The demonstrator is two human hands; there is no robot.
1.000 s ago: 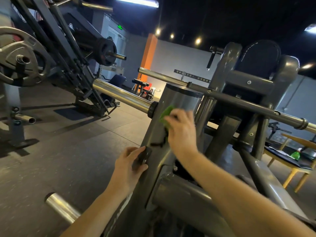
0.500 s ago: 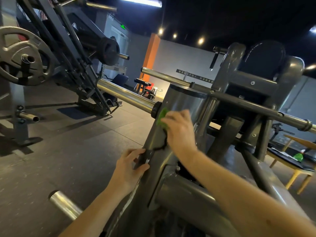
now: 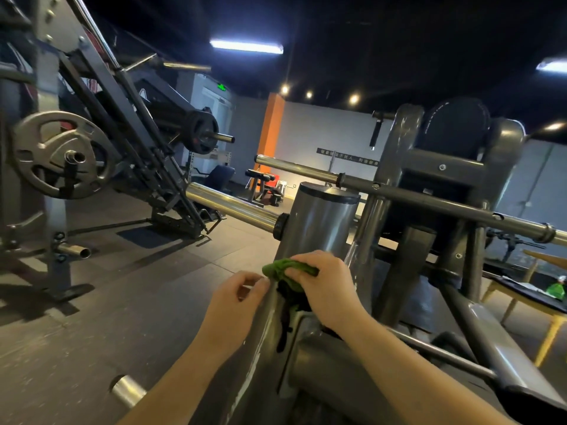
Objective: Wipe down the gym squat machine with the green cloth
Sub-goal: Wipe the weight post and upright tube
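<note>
Lower centre of frame: right hand [image 3: 325,283] clutches the crumpled green cloth [image 3: 282,268] against the grey steel upright of the squat machine [image 3: 322,222], left hand [image 3: 236,299] curled at its edge, grip unclear; wiping seems early, with chrome bars [image 3: 233,207] and black pads [image 3: 454,124] likely left.

A gym: a grey weight plate [image 3: 61,154] hangs on a peg at the left of the frame, a slanted plate-loaded machine [image 3: 147,157] rises behind it, a chrome sleeve [image 3: 233,207] juts from the grey squat machine [image 3: 322,219] at centre, with a dark rubber floor [image 3: 122,302] beneath.
</note>
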